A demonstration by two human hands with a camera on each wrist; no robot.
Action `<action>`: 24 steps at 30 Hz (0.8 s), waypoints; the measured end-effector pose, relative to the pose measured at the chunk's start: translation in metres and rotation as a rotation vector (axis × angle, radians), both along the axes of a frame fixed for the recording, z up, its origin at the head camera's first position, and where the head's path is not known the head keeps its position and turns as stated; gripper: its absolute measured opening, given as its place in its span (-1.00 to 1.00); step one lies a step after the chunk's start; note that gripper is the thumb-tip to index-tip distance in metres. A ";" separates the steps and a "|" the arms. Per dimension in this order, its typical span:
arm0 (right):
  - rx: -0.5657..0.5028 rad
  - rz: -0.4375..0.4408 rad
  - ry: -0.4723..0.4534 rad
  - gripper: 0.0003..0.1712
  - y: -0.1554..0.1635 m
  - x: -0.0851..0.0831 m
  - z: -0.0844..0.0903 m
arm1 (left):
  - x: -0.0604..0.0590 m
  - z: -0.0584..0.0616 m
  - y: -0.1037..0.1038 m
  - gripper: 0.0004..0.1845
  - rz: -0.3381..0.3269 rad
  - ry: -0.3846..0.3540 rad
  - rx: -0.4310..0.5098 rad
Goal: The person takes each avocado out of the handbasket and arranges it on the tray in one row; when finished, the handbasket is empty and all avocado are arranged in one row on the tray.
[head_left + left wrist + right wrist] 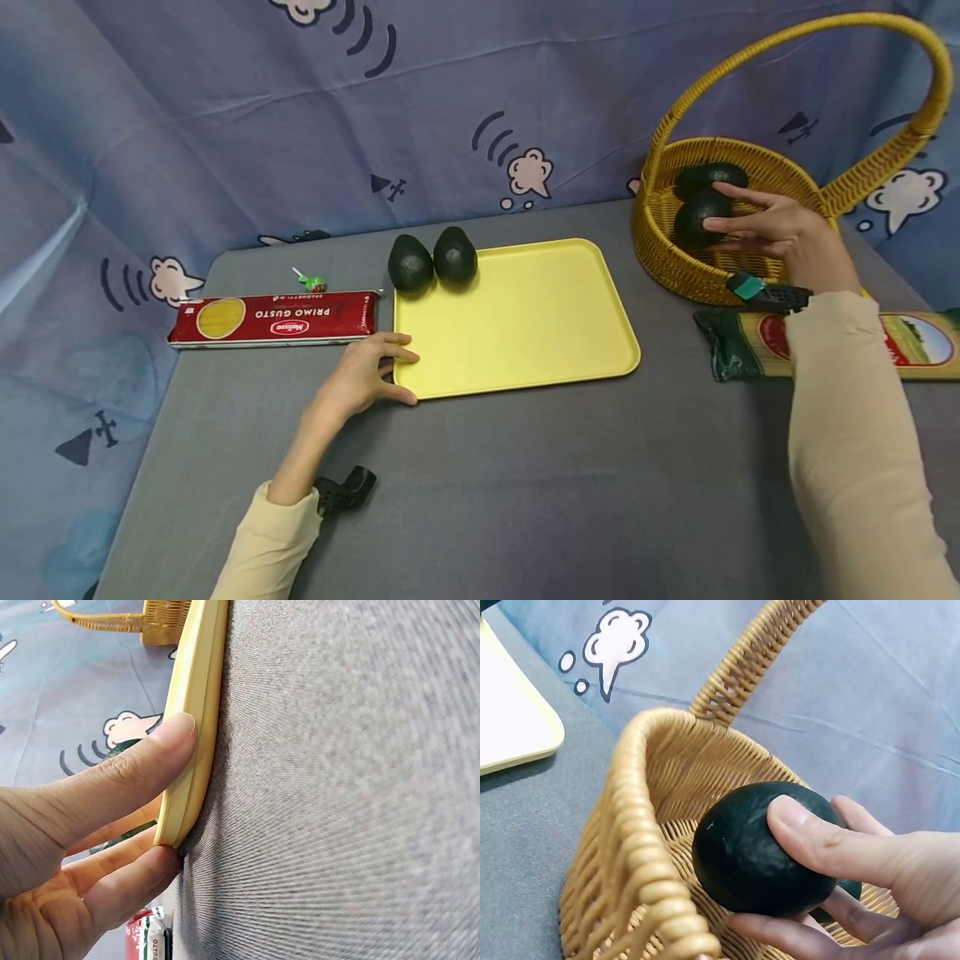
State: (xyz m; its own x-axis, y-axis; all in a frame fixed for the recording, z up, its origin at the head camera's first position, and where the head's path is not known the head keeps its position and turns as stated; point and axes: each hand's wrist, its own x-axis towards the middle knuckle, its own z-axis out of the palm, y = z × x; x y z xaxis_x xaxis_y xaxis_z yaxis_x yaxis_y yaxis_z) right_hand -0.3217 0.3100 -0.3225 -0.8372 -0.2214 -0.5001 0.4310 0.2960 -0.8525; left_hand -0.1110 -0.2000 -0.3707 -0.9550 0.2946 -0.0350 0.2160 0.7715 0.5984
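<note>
Left arm in a cream sleeve, stretched forward from the 7 o'clock corner of the grey table (525, 483), wrist low and almost on the cloth. Left hand (365, 375) set against the near-left corner of the yellow tray (525, 317), at about 8 o'clock of that tray. Fingers nearly straight, only lightly bent: thumb (161, 746) pressed along the tray's rim, other fingers touching the corner from below; nothing clasped.

Right arm, same cream sleeve, raised from 4 o'clock and reaching up toward 1 o'clock, wrist over the front rim of the wicker basket (660, 242). Right hand (772, 233) inside the basket, fingers curled round a dark avocado (761, 851), thumb on its upper side, remaining fingers beneath, fruit held just above the woven floor. Second dark avocado (712, 175) behind it in the basket, toward 12 o'clock.

Two further avocados (433, 260) side by side at the tray's far-left corner, 11 o'clock, the left one over the rim, the right one on the tray. Red spaghetti box (273, 318) at 9 o'clock of the tray, just beside the left hand, a green lollipop (310, 282) behind it. Green pasta packet (750, 342) at 3 o'clock, partly under the right sleeve.
</note>
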 end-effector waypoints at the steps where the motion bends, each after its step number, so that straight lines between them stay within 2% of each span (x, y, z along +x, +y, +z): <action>1: -0.015 -0.011 -0.006 -0.02 0.000 0.001 0.000 | 0.000 0.000 0.000 -0.49 -0.001 0.001 0.001; 7: -0.118 -0.077 -0.010 -0.06 -0.002 0.007 0.002 | 0.000 0.000 0.000 -0.48 0.001 0.005 0.006; 14: -0.209 -0.110 0.008 -0.15 -0.005 0.015 0.005 | 0.000 0.000 0.000 -0.48 0.002 -0.006 -0.002; 20: -0.280 -0.184 0.093 -0.16 -0.008 0.027 0.012 | -0.001 0.000 0.000 -0.49 0.001 -0.014 -0.010; 24: -0.296 -0.170 0.135 -0.16 -0.010 0.034 0.018 | -0.001 0.000 0.000 -0.49 0.005 -0.021 -0.006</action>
